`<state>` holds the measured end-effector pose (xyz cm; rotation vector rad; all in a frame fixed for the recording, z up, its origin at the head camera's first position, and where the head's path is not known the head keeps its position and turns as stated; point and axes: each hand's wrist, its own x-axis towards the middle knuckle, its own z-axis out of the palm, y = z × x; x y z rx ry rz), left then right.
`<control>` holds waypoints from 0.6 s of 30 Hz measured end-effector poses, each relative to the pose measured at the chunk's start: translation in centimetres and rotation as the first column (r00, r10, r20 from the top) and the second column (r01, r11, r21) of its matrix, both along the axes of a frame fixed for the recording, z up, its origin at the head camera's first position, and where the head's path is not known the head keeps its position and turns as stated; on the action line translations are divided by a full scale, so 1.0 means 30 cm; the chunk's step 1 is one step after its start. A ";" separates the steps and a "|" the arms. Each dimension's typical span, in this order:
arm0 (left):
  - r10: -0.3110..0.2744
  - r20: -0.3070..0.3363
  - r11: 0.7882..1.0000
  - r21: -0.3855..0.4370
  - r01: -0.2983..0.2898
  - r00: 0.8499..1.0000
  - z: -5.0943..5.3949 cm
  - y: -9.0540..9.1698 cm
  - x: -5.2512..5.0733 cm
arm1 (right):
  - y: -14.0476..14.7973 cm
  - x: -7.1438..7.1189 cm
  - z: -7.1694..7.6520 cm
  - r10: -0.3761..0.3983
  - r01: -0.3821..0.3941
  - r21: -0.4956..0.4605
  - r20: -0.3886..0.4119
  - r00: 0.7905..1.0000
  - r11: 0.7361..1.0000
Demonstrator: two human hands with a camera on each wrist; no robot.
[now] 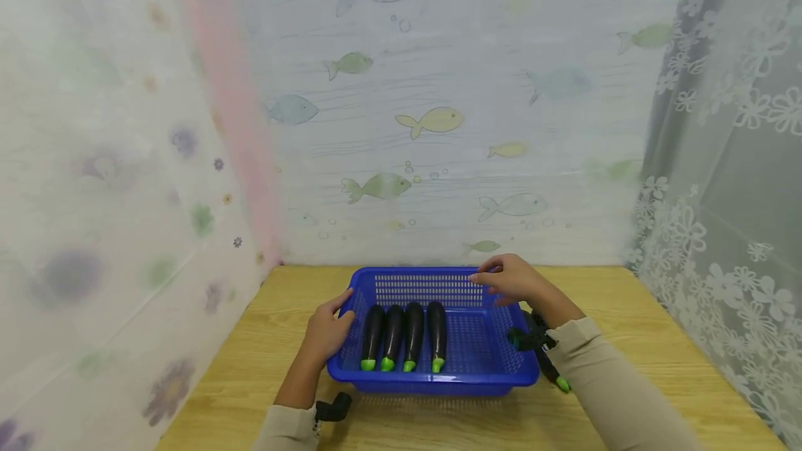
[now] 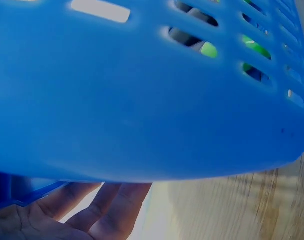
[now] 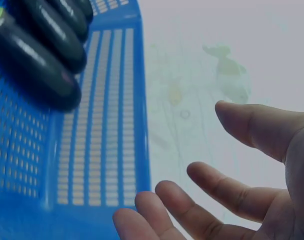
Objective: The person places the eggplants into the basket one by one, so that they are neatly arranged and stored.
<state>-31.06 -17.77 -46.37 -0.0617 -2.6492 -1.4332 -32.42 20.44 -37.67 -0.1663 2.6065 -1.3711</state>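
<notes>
A blue plastic basket (image 1: pixel 432 387) stands on the wooden table. Several dark eggplants (image 1: pixel 413 336) with green caps lie side by side in its left and middle part; the nearest one to the right (image 3: pixel 37 62) shows large in the right wrist view. My left hand (image 1: pixel 326 329) grips the basket's left rim, thumb on the inner side. In the left wrist view its fingers (image 2: pixel 114 212) show past the basket's edge. Over the back right corner hovers my right hand (image 1: pixel 510 278), fingers spread and holding nothing. Another eggplant (image 1: pixel 551 371) lies outside the basket on the right, partly hidden by the right wrist.
The wooden table (image 1: pixel 244 367) reaches back to a wall covering (image 1: pixel 438 228) printed with fish. Patterned sheets hang at both sides, flowered on the left and lace-like (image 1: pixel 702 284) on the right. Dark camera mounts sit on both wrists.
</notes>
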 end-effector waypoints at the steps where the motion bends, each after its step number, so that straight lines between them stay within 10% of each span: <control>1: 0.001 0.006 1.000 0.004 -0.001 1.000 -0.003 -0.003 0.003 | 0.013 0.004 -0.001 -0.003 0.003 0.003 -0.001 1.000 1.000; 18: 0.036 0.004 0.999 0.009 -0.036 0.999 -0.021 -0.018 0.061 | 0.254 0.071 -0.047 -0.067 0.067 0.005 0.003 0.998 0.998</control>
